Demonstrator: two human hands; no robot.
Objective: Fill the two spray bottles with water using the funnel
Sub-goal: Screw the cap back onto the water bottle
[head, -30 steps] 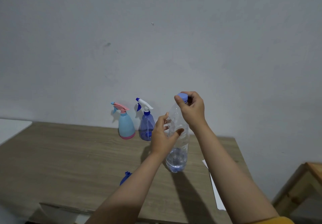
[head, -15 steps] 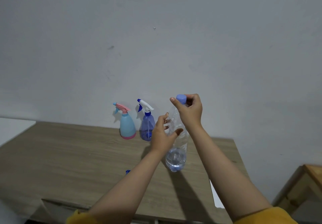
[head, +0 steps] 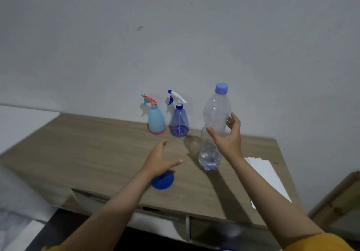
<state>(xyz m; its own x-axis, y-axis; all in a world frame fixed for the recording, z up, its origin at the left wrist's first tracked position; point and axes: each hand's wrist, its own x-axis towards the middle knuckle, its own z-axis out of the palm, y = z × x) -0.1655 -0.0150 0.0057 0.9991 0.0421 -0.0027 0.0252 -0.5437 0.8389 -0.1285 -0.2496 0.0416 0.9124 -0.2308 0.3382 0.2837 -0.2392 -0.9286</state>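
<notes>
While hands (head: 194, 147) hover spread, bottle (head: 215, 126) seemingly stands.

Plain home room, wooden drawer desk (head: 93, 153), bare grey wall (head: 175, 36)

Wooden desk (head: 81, 149), light oak finish, against a grey wall (head: 175, 36). White paper sheet (head: 266, 174), lying flat on the desk just right of the right forearm.

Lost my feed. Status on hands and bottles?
Both hands open: left hand over the funnel, right hand beside the water bottle. Water bottle upright, capped. Spray bottles closed. Nothing blocking.
</notes>
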